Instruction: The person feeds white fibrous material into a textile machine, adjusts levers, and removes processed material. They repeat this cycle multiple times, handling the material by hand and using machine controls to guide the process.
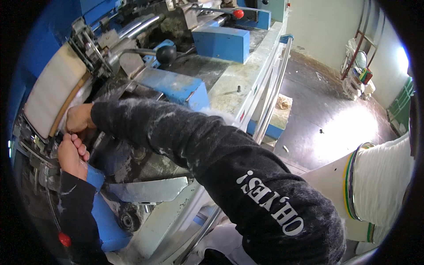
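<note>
Both hands close together at the left end of a blue machine (176,86). Left hand (72,155) curled into a loose fist, fingers folded over something too small to make out. Right hand (79,118) just above it, fingertips pressed together against the lower edge of a white fibre roll (55,88); whether pinching any fibre, cannot tell. Black sleeves dusted with white lint. Bent metal guard plate (148,190) below the right forearm. Black ball-knob lever (166,54) up beyond the roll, red knob (238,13) farther back. Tall can of white sliver (382,185) on the right, well apart. Dark floor (327,115) behind.
</note>
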Available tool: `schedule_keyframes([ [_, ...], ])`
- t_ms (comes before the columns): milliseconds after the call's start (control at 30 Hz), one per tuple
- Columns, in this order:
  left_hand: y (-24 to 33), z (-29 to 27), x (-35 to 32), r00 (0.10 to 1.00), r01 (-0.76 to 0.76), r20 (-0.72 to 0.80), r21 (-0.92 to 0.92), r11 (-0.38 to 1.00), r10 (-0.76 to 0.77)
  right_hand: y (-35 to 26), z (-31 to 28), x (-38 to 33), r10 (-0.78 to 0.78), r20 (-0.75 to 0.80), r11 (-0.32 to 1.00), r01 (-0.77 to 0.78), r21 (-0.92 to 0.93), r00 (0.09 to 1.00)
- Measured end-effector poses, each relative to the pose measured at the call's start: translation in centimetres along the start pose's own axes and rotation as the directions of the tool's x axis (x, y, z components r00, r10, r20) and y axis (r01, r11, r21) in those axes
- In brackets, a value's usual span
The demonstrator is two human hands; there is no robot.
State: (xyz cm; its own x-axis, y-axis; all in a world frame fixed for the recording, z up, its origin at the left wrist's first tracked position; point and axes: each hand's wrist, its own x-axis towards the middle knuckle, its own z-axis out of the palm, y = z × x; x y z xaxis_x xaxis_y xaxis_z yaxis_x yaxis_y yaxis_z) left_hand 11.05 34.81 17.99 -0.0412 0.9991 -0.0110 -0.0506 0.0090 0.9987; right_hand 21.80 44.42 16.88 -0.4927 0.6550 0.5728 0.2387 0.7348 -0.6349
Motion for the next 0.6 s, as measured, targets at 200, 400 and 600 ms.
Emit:
schedule_keyframes([
  [200,1.0,1.2,1.6,0.994,-0.023,0.106,0.196,0.980,0.002,3.2,-0.1,0.2,0.079,-0.330,0.944,-0.176,-0.277,0.941],
  [400,1.5,2.4,4.4,0.982,-0.098,0.184,0.284,0.954,0.046,9.1,0.4,3.6,0.110,-0.465,0.944,-0.239,-0.229,0.879],
  [600,0.7,2.0,3.3,0.993,-0.042,0.112,0.195,0.980,0.021,7.5,0.9,2.7,0.088,-0.449,0.963,-0.192,-0.192,0.889],
])
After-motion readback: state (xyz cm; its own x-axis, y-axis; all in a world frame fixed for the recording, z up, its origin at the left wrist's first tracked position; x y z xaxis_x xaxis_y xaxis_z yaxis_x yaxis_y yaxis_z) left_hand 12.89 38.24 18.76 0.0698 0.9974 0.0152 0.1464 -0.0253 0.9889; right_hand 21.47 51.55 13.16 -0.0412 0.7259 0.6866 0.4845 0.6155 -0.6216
